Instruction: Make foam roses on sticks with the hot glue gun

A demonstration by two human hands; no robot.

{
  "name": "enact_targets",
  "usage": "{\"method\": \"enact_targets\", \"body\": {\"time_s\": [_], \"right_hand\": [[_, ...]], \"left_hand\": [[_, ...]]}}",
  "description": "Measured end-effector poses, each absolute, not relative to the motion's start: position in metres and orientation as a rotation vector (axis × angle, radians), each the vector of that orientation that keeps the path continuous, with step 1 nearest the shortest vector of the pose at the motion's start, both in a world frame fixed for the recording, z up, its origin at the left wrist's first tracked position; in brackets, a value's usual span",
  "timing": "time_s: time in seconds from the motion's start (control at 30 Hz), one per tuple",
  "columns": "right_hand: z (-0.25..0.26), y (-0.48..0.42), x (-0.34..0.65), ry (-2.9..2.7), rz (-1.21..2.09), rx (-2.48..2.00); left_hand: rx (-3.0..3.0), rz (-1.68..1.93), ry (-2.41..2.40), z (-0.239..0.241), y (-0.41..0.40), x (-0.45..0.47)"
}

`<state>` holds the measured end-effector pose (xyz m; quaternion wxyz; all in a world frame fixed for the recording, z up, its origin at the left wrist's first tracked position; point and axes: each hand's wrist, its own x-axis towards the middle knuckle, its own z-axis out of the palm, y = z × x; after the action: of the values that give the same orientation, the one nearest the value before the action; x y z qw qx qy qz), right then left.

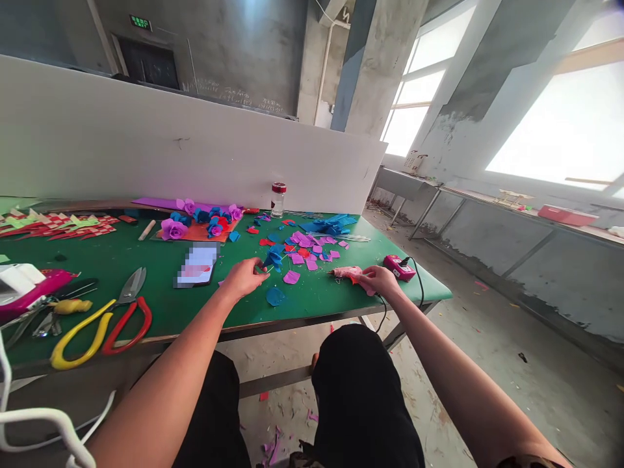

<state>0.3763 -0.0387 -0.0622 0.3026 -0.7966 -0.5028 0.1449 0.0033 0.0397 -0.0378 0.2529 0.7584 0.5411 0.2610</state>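
Note:
My left hand point(246, 278) is closed, with the fingers pinching a blue paper flower point(274, 256) by its thin stem above the green table. To the right, my right hand point(379, 281) is closed on a pink hot glue gun point(347, 273), which lies on its side on the tabletop with the nozzle facing left. Between the hands are scattered purple petals point(312, 264), some red petals point(304, 252) and a loose blue petal point(275, 296). A pile of blue petals point(334, 224) sits farther back, beside thin stems point(358, 238).
Big scissors point(130, 286) with yellow and red handles and a phone point(197, 263) lie to the left. Finished purple flowers point(174, 229) rest behind them. A jar point(277, 198) stands at the back, before a white board point(195, 146). The black cord runs from a pink power strip point(400, 267).

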Motion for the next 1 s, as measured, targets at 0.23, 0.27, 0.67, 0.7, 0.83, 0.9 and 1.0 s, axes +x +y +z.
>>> {"method": "enact_targets", "body": {"time_s": [0.23, 0.27, 0.67, 0.7, 0.83, 0.9, 1.0], "right_hand": [[-0.041, -0.04, 0.36, -1.391, -0.07, -1.937], [-0.039, -0.039, 0.367, -1.38, -0.068, -1.962], [-0.047, 0.079, 0.438, -1.646, 0.016, -2.214], [-0.048, 0.097, 0.437, -1.701, 0.005, -2.218], [-0.052, 0.153, 0.437, -1.926, -0.001, -2.264], [-0.054, 0.169, 0.438, -2.008, -0.014, -2.306], [-0.058, 0.18, 0.438, -2.09, -0.068, -2.347]], "left_hand": [[2.053, 0.717, 1.489, -0.033, 0.037, 0.003], [2.049, 0.722, 1.496, -0.033, 0.037, 0.003], [2.055, 0.766, 1.555, -0.028, 0.028, 0.004], [2.049, 0.765, 1.558, -0.028, 0.029, 0.005], [2.012, 0.751, 1.588, -0.028, 0.035, 0.007], [2.007, 0.75, 1.586, -0.03, 0.037, 0.009], [2.005, 0.744, 1.573, -0.033, 0.037, 0.012]]}}
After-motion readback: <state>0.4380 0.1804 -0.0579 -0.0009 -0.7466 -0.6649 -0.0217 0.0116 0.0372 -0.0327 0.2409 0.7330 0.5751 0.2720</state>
